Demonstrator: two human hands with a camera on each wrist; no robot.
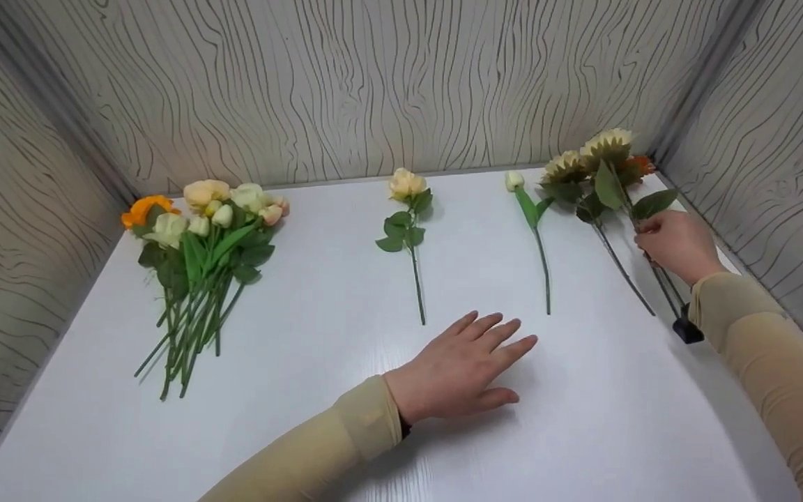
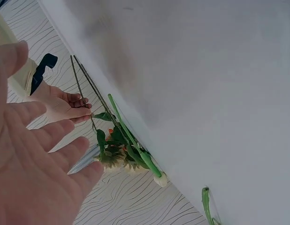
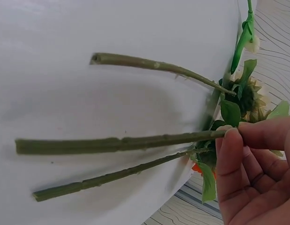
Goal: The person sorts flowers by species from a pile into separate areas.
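My right hand (image 1: 677,240) pinches the stem of a cream sunflower-like artificial flower (image 1: 608,144) at the table's right edge. In the right wrist view, the pinched green stem (image 3: 121,143) runs out from between thumb and forefinger. Two other stems, an upper one (image 3: 140,62) and a lower one (image 3: 103,180), lie beside it. A second cream bloom (image 1: 564,167) and a partly hidden orange flower (image 1: 640,166) lie close by. My left hand (image 1: 457,366) is spread palm down over the middle of the table, holding nothing; its fingers (image 2: 65,154) are straight.
A white tulip (image 1: 514,181) lies left of the sunflowers, and a single peach rose (image 1: 407,184) lies mid-table. A mixed bunch of flowers (image 1: 210,244) lies at the left. Wood-grain panels (image 1: 373,84) border the white table (image 1: 332,279) at the back and sides.
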